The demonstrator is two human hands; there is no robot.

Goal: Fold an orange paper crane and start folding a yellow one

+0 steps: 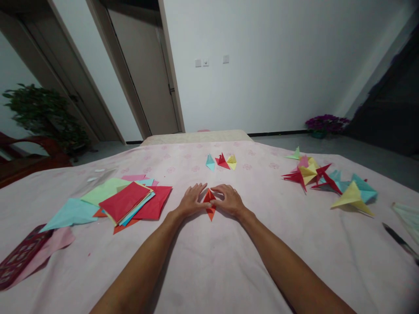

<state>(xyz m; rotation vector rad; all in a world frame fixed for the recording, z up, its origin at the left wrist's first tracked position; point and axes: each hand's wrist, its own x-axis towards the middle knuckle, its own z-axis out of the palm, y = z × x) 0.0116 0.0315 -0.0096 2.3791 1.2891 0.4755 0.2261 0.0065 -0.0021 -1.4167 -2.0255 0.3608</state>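
Observation:
A small orange paper folded into a narrow diamond (pixel 211 213) lies on the pink cloth in front of me, its lower tip pointing toward me. My left hand (pixel 193 199) presses its left side, thumb and forefinger closed on the edge. From the other side, my right hand (pixel 229 199) grips it the same way, with the thumb across its middle. The thumbs partly cover the paper. Just beyond my hands sit a light blue folded piece (pixel 210 162), a red paper crane (pixel 222 161) and a yellow folded piece (pixel 232 162).
At left lie a stack of coloured paper sheets (pixel 126 201) and a dark red patterned object (pixel 21 257). Several folded paper cranes (pixel 352 199) are heaped at right, with a dark knife-like or pen-like object (pixel 397 237) near the table's right edge. A floral tablecloth (pixel 209 279) covers the table.

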